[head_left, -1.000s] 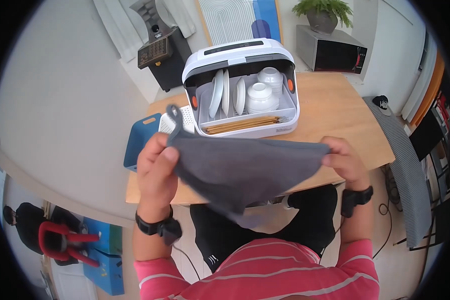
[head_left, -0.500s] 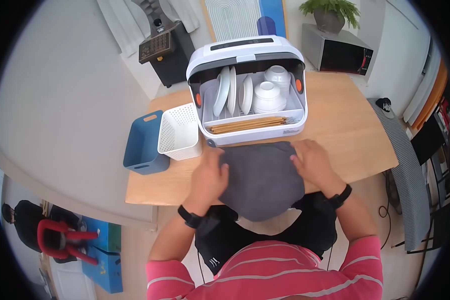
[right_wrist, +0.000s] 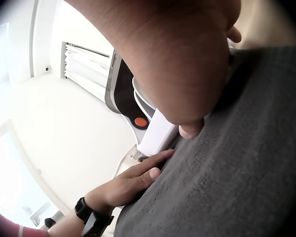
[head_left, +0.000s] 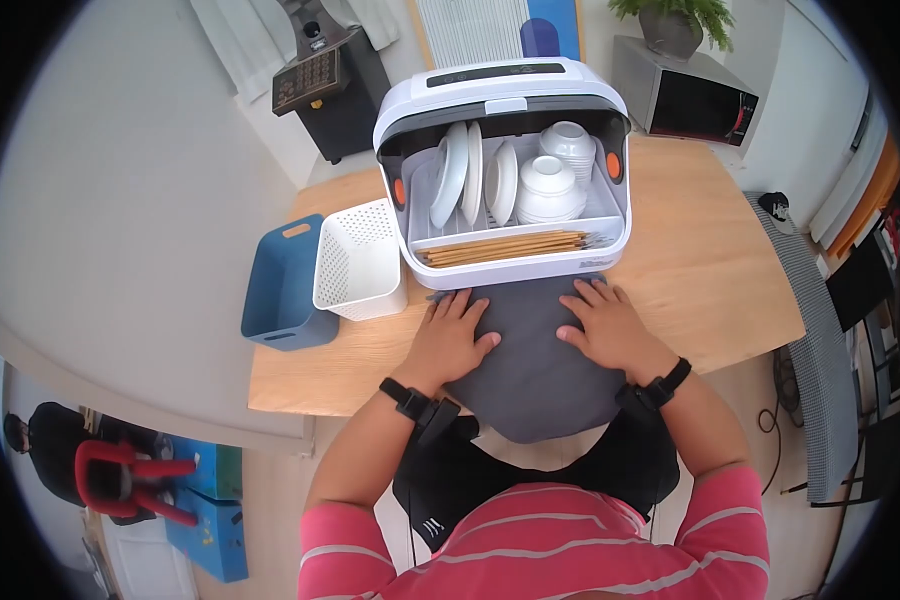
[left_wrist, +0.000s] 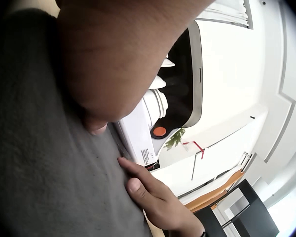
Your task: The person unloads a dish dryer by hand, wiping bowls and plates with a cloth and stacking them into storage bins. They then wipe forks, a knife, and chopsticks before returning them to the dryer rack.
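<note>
A dark grey cloth (head_left: 530, 370) is spread over the table's front edge, its near end hanging down toward the person's lap. My left hand (head_left: 450, 340) rests palm down on the cloth's left side with fingers spread. On the right side, my right hand (head_left: 613, 328) presses flat in the same way. Both wrist views show the cloth's fabric running close under the palms. Just beyond the fingertips stands a white dish cabinet (head_left: 520, 268) with its front open, holding upright plates (head_left: 451, 180), stacked white bowls (head_left: 550, 190) and a row of wooden chopsticks (head_left: 505, 247).
Left of the cabinet, a white perforated basket (head_left: 360, 262) stands beside a blue bin (head_left: 288, 285) on the wooden table (head_left: 710, 250). A microwave (head_left: 685, 95) with a potted plant (head_left: 670, 28) on it is at the back right. Another person (head_left: 50, 455) is at the far left.
The cloth, held up between both hands a second ago, has been lowered onto the table's front edge. Both hands have let go of its corners and now lie flat on it.
</note>
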{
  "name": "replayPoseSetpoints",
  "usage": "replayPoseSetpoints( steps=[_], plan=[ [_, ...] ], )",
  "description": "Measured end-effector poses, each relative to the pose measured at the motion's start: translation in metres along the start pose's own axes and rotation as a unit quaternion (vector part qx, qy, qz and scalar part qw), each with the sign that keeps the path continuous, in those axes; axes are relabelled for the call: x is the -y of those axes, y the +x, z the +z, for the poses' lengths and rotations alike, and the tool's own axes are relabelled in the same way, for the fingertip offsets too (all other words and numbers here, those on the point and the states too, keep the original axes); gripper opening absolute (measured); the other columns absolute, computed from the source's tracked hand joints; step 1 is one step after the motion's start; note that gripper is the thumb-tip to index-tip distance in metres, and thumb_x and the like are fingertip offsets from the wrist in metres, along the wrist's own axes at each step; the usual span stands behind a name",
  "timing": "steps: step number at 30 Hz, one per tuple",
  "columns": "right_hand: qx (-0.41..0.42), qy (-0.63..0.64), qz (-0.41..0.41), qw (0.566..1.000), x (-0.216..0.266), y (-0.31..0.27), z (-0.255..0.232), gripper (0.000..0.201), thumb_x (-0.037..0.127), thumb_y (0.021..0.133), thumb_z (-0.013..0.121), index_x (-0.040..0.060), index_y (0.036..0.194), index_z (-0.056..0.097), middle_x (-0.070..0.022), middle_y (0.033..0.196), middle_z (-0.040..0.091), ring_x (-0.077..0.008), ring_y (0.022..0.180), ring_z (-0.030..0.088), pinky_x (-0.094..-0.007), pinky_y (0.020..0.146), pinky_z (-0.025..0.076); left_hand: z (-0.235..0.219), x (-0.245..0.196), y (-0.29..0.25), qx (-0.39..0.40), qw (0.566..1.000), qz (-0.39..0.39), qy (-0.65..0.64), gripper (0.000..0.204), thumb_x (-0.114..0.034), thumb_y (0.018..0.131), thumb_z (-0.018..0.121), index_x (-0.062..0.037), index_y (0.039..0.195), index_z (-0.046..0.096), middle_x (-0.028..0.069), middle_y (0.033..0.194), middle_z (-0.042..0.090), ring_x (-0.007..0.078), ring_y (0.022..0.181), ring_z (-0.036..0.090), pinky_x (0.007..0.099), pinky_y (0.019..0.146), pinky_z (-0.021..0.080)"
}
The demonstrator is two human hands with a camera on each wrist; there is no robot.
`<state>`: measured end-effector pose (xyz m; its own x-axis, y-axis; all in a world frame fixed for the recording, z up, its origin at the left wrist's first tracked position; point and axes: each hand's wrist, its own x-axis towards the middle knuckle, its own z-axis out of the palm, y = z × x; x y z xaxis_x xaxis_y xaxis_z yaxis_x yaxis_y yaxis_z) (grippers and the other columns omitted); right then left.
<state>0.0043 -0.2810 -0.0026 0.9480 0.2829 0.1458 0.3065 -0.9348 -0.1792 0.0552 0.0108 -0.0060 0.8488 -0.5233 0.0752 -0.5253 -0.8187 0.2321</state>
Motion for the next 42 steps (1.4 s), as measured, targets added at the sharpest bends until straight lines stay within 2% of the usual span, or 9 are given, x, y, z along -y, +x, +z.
replayPoseSetpoints(
  steps=[11,17,23,25,31,32,34,37,42],
  plan=[
    [-0.061,0.028,0.001,0.998,-0.013,-0.004,-0.006,0.054,0.042,0.097,0.065,0.0031,0.133,0.064,-0.02,0.147,0.054,-0.0392,0.137,0.048,-0.0528,0.113,0.036,-0.013,-0.006,-0.032,-0.115,0.991,-0.019,-0.06,0.054,-0.034,0.094,0.068,-0.0019,0.136,0.06,0.0228,0.145,0.055,0.0411,0.133,0.052,0.0479,0.113,0.04],
    [-0.028,0.081,-0.007,0.996,-0.002,-0.038,-0.019,0.053,0.038,0.096,0.067,0.0032,0.136,0.062,-0.0221,0.148,0.053,-0.0403,0.138,0.048,-0.055,0.115,0.035,-0.019,-0.022,-0.075,-0.118,0.974,-0.171,-0.094,0.057,-0.029,0.085,0.078,0.005,0.127,0.06,0.0229,0.115,0.07,0.0417,0.101,0.067,0.0494,0.094,0.051],
    [-0.029,0.04,0.01,0.999,0.003,-0.037,-0.004,0.054,0.038,0.096,0.066,0.0036,0.138,0.061,-0.0226,0.152,0.049,-0.0401,0.144,0.042,-0.0569,0.118,0.031,-0.003,-0.031,-0.059,-0.123,0.855,-0.216,-0.455,0.052,-0.011,0.094,0.071,0.0019,0.139,0.05,0.0137,0.104,0.069,0.0198,0.099,0.067,0.0345,0.086,0.054],
    [-0.027,0.041,0.012,0.999,0.002,-0.039,-0.003,0.054,0.039,0.097,0.066,0.0036,0.138,0.061,-0.0229,0.153,0.048,-0.0402,0.145,0.041,-0.057,0.118,0.031,-0.012,-0.037,-0.058,-0.075,0.727,-0.249,-0.635,0.051,-0.008,0.098,0.067,-0.0026,0.144,0.044,0.0094,0.1,0.068,0.0143,0.097,0.065,0.0306,0.083,0.054],
    [-0.045,0.053,0.008,0.998,0.001,-0.041,0.003,0.054,0.04,0.097,0.065,0.0039,0.138,0.061,-0.0232,0.153,0.048,-0.04,0.145,0.041,-0.0581,0.119,0.029,-0.014,-0.009,-0.071,-0.071,0.72,-0.228,-0.651,0.045,-0.01,0.098,0.067,-0.004,0.139,0.05,0.0056,0.095,0.069,0.0123,0.087,0.067,0.0262,0.074,0.053],
    [-0.048,0.052,0.009,0.997,0.002,-0.041,0.004,0.054,0.04,0.097,0.065,0.004,0.137,0.062,-0.0233,0.152,0.049,-0.0401,0.145,0.041,-0.0583,0.119,0.029,-0.021,-0.009,-0.071,-0.072,0.72,-0.23,-0.651,0.045,-0.01,0.098,0.067,-0.004,0.139,0.05,0.0056,0.095,0.069,0.0123,0.087,0.067,0.0262,0.074,0.053],
    [-0.051,0.051,0.01,0.997,0.002,-0.042,0.004,0.054,0.04,0.096,0.066,0.0041,0.137,0.062,-0.0234,0.152,0.049,-0.0401,0.145,0.041,-0.0585,0.119,0.029,-0.037,-0.013,-0.069,-0.035,0.885,-0.3,-0.356,0.044,-0.014,0.095,0.071,-0.0034,0.135,0.055,0.01,0.098,0.072,0.0182,0.085,0.071,0.0309,0.071,0.055],
    [-0.062,0.049,0.007,0.997,0.001,-0.042,0.0,0.054,0.039,0.096,0.067,0.0041,0.137,0.062,-0.0235,0.15,0.05,-0.0408,0.144,0.042,-0.058,0.118,0.03,-0.036,-0.015,-0.076,-0.011,0.972,-0.231,-0.041,0.04,-0.019,0.092,0.072,-0.0032,0.127,0.062,0.0153,0.105,0.073,0.0285,0.088,0.073,0.0399,0.076,0.057],
    [-0.054,0.138,0.0,0.989,0.0,-0.028,-0.015,0.055,0.036,0.093,0.071,0.0039,0.136,0.062,-0.0219,0.146,0.055,-0.0406,0.136,0.049,-0.0523,0.115,0.037,-0.039,-0.019,-0.039,-0.094,0.989,-0.089,-0.065,0.034,-0.023,0.094,0.067,-0.0041,0.121,0.067,0.0168,0.117,0.072,0.0359,0.1,0.07,0.0465,0.087,0.055]
  ],
)
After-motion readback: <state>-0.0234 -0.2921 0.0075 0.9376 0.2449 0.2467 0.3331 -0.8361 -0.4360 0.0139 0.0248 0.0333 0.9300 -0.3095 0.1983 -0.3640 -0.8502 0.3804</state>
